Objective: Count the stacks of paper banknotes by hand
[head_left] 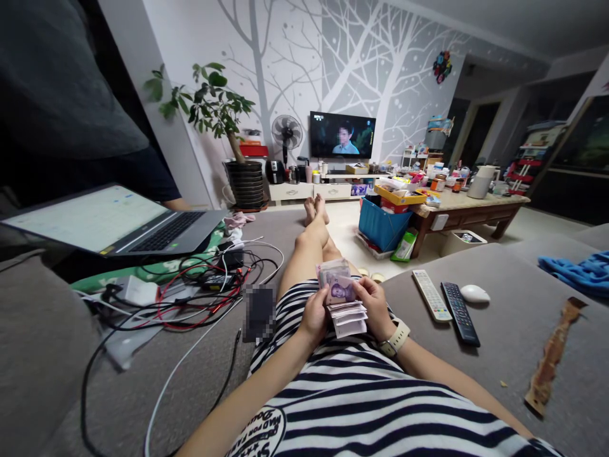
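Sits on grey sofa (pixel 504 355) in striped clothing (pixel 333 393), with laptop (pixel 185 231) at left, white remote (pixel 432 296) and black remote (pixel 460 314) at right. Between left hand (pixel 314 312) and right hand (pixel 375 308), holds banknotes (pixel 349 317) above lap (pixel 291 311); pinches their edges with fingers of both.

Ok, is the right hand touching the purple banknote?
Touching. The head view shows the right hand gripping the purple banknote at its right edge, fingertips against the paper with no gap.
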`<act>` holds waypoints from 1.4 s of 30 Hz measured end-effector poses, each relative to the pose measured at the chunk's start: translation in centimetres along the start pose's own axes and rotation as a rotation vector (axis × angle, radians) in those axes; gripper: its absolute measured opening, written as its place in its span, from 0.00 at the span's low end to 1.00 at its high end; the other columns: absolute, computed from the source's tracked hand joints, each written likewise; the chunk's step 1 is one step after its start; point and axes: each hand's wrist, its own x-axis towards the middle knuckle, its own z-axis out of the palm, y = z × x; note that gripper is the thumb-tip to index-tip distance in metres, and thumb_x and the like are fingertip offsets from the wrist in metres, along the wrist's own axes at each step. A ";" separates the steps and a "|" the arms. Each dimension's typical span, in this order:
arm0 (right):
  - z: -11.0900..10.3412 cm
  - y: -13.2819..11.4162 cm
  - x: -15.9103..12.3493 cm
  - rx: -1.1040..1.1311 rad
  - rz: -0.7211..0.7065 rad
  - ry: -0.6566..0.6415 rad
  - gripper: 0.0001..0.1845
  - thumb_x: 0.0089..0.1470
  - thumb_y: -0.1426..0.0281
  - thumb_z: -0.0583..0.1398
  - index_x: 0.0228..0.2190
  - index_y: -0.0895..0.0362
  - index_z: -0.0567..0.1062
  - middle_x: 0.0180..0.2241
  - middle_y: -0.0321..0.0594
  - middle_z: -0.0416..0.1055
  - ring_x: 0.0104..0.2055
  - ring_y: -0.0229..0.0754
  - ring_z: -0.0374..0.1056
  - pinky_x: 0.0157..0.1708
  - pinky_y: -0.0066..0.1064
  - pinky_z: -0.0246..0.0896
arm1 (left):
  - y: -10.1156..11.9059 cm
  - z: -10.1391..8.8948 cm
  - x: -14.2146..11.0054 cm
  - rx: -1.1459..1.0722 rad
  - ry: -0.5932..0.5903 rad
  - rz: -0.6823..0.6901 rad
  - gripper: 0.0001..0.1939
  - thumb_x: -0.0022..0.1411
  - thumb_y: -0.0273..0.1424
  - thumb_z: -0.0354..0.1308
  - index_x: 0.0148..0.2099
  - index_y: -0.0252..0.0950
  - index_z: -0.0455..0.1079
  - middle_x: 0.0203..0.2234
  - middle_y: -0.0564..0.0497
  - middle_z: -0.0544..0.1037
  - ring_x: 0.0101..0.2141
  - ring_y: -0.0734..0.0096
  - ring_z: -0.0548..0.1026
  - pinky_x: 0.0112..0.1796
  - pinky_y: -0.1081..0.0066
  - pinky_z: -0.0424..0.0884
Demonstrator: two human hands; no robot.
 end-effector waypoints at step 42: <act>-0.2 0.6 0.2 -0.049 -0.001 0.052 0.21 0.50 0.53 0.64 0.21 0.55 0.66 0.20 0.30 0.60 0.24 0.37 0.54 0.27 0.29 0.53 | 0.3 0.0 -0.5 0.022 0.000 -0.031 0.18 0.42 0.33 0.69 0.38 0.31 0.77 0.27 0.46 0.84 0.32 0.61 0.81 0.42 0.62 0.73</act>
